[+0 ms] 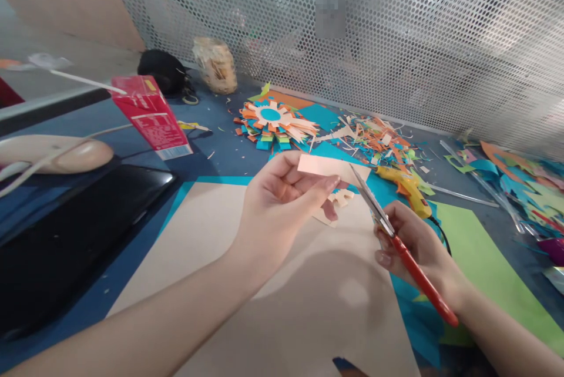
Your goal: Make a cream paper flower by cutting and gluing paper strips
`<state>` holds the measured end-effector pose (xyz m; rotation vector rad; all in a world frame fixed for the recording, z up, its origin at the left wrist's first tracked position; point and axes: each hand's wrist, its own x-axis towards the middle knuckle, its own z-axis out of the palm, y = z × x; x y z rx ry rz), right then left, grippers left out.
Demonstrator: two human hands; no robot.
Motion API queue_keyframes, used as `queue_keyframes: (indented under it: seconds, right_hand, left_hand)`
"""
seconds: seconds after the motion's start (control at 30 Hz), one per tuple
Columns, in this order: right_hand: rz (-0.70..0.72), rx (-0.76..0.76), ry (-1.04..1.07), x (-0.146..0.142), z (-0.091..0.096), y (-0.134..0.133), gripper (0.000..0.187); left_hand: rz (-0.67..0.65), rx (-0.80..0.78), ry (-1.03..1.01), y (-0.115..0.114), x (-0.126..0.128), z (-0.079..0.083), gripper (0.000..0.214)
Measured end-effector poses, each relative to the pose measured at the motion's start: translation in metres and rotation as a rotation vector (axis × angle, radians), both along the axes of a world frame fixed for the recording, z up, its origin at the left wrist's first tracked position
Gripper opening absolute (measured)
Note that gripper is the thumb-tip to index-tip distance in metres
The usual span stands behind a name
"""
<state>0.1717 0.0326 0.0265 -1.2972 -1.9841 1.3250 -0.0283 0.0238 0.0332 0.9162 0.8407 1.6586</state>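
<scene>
My left hand [282, 201] pinches a small pale pink paper strip [324, 167] between thumb and fingers, above a large beige sheet [282, 300]. My right hand [416, 245] grips red-handled scissors [396, 236], their blades meeting the strip's right end. A small cut pink piece [341, 198] lies just below the strip on the beige sheet.
A paper flower of orange, teal and white strips [275, 121] lies behind, with paper scraps [379, 136] and a yellow glue gun [405, 186] to its right. A red carton [150, 113] and a black tablet [66, 236] sit left. Green sheet [489, 271] right; perforated metal screen [352, 24] behind.
</scene>
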Motion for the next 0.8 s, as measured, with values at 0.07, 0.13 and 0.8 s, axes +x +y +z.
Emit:
queue_keyframes:
  seconds: [0.07, 0.13, 0.8]
  right_hand:
    - [-0.003, 0.005, -0.004, -0.0002, 0.0006, 0.0004, 0.033]
    - [-0.005, 0.016, -0.015, -0.0004, 0.0011, 0.0008, 0.033]
    - [-0.047, 0.099, -0.078, -0.0028, 0.0015, 0.0016, 0.033]
  left_hand:
    - [0.003, -0.003, 0.000, 0.0001, 0.0001, -0.0001, 0.015]
    - [0.006, 0.002, 0.000, 0.0002, 0.0003, 0.0004, 0.015]
    - [0.031, -0.020, -0.020, 0.0012, 0.0005, 0.0023, 0.019]
